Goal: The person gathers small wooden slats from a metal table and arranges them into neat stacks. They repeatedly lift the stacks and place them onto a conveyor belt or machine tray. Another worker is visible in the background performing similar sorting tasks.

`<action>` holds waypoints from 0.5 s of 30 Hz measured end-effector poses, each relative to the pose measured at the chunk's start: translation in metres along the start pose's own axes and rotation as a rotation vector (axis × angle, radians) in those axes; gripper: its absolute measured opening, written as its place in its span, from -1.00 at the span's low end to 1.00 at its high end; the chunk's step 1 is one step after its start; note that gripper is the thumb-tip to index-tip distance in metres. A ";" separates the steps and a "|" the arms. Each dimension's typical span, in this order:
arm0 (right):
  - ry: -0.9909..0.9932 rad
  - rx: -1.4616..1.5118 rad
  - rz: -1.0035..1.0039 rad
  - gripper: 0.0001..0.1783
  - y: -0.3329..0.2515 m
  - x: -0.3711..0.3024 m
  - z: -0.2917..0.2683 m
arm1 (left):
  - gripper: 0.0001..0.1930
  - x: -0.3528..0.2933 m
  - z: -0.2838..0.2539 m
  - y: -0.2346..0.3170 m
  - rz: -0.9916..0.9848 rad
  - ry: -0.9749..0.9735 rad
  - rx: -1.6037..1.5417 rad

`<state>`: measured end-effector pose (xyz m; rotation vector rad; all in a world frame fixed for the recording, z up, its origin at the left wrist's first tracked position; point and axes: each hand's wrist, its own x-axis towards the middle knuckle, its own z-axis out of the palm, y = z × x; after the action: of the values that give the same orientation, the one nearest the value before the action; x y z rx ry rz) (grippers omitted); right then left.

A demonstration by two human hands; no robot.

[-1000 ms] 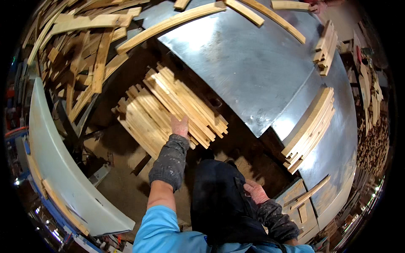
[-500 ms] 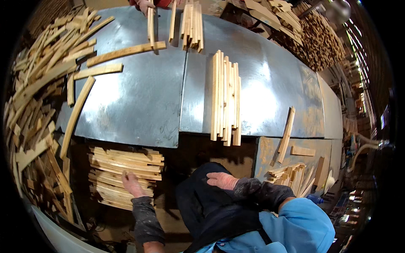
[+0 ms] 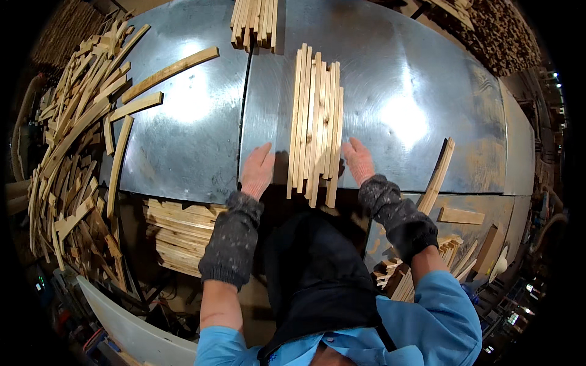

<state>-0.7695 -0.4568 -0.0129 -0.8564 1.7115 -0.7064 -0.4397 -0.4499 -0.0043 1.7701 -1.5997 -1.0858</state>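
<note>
A bundle of several long, pale wooden strips (image 3: 316,122) lies lengthwise on the metal table (image 3: 268,116) in front of me, its near ends uneven and jutting past the table's edge. Left of the bundle is my left hand (image 3: 257,171) in a pinkish glove, fingers stretched, with a gap between it and the wood. On the other side my right hand (image 3: 358,160), gloved alike, is open close to the strips' right side. Neither hand holds anything. Dark grey sleeve covers wrap both forearms.
Loose offcuts (image 3: 79,128) are heaped at the left. Below the table edge sits a stack of wooden strips (image 3: 180,235). A second strip bundle (image 3: 255,21) lies at the far side. At the right, a leaning strip (image 3: 436,177) and a short board (image 3: 461,216) rest near more pieces.
My left hand has come up from the lower stack, and my right hand has risen from my lap; both now flank the bundle. The view has shifted, and the other person's hands are out of sight.
</note>
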 end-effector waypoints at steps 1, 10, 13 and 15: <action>0.014 -0.048 -0.051 -0.22 0.009 0.019 -0.002 | -0.41 0.018 0.010 0.007 -0.027 -0.061 0.079; 0.086 -0.342 -0.122 -0.13 0.026 0.080 0.032 | -0.14 0.065 0.090 0.039 -0.180 -0.179 0.432; -0.074 -0.025 -0.050 -0.17 -0.007 0.047 0.031 | -0.16 0.041 0.083 0.017 -0.225 -0.224 -0.547; -0.052 0.013 -0.035 -0.20 0.001 0.033 0.023 | -0.11 0.020 0.062 0.060 -0.290 -0.264 -0.608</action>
<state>-0.7543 -0.4843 -0.0383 -0.8902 1.6474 -0.7116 -0.5244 -0.4711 0.0058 1.5007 -0.9900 -1.7788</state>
